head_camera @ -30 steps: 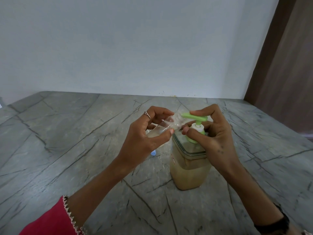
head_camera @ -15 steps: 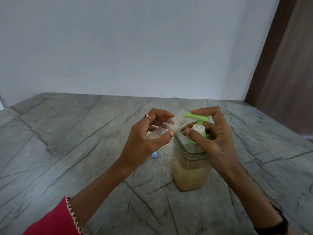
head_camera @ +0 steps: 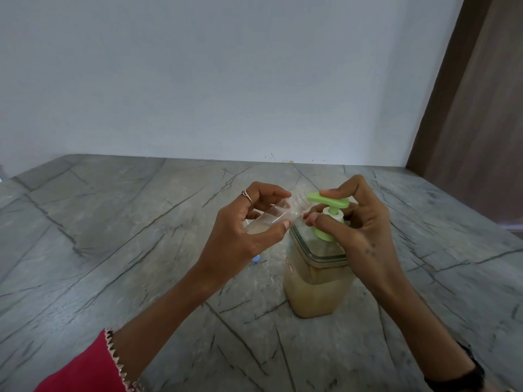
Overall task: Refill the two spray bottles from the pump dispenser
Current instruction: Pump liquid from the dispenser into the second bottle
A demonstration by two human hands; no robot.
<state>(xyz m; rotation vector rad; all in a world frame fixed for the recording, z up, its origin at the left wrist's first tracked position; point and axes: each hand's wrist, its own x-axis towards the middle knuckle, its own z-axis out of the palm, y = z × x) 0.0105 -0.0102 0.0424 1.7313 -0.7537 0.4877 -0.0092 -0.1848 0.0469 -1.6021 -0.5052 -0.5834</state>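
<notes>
A pale wall (head_camera: pixel 226 80) fills the upper frame, with a brown panel (head_camera: pixel 481 108) at the upper right. Below it a grey veined tabletop (head_camera: pixel 99 236) spans the lower half. Right of centre on it stands the pump dispenser (head_camera: pixel 317 281), a clear square container holding beige liquid, topped by a green pump head (head_camera: pixel 328 200). The right hand (head_camera: pixel 365 230) comes in from the lower right; its grip is clenched on the pump, forefinger lying over the green head and thumb curled in below it. The left hand (head_camera: pixel 240 230), from the lower left in a red sleeve (head_camera: pixel 82 369), grasps a small clear spray bottle (head_camera: pixel 271 216) tilted with its open neck at the pump's nozzle, mid-frame. A ring (head_camera: pixel 246 195) sits on one finger. A small blue object (head_camera: pixel 255 258) peeks out under that hand; what it is I cannot tell.
</notes>
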